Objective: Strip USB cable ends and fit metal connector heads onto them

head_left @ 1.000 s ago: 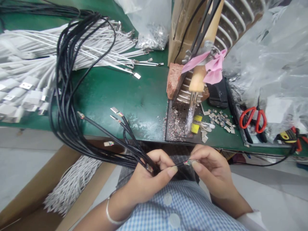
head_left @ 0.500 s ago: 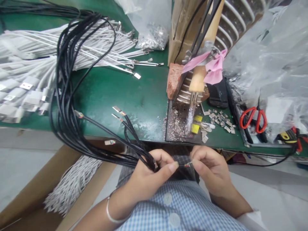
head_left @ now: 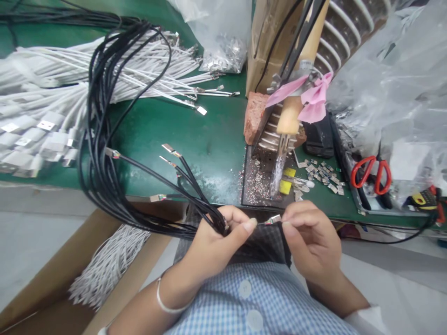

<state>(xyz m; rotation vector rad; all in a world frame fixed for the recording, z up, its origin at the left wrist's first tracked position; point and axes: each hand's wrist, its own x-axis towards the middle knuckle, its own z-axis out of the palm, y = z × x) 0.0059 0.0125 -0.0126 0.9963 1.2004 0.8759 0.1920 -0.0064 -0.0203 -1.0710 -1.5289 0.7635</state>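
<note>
My left hand (head_left: 213, 242) is closed around a bundle of black cables (head_left: 101, 139) that loops up over the green table (head_left: 195, 135). Its thumb and forefinger pinch one cable just behind the end. My right hand (head_left: 310, 237) pinches that cable's small metal connector tip (head_left: 273, 219) between thumb and fingers, just in front of the table's near edge. Several other black cable ends with metal tips (head_left: 171, 150) fan out to the left of my hands.
White cables (head_left: 38, 107) lie heaped at the left of the table. A soldering iron in a stand (head_left: 289, 121) sits centre-right with small metal shells (head_left: 323, 172) beside it. Red scissors (head_left: 370, 174) and plastic bags (head_left: 394, 79) lie right. A cardboard box (head_left: 70, 274) of white cables stands lower left.
Both hands have risen slightly toward the table edge. The connector tip between them now points up and is more exposed. The fanned cable ends shifted a little upward.
</note>
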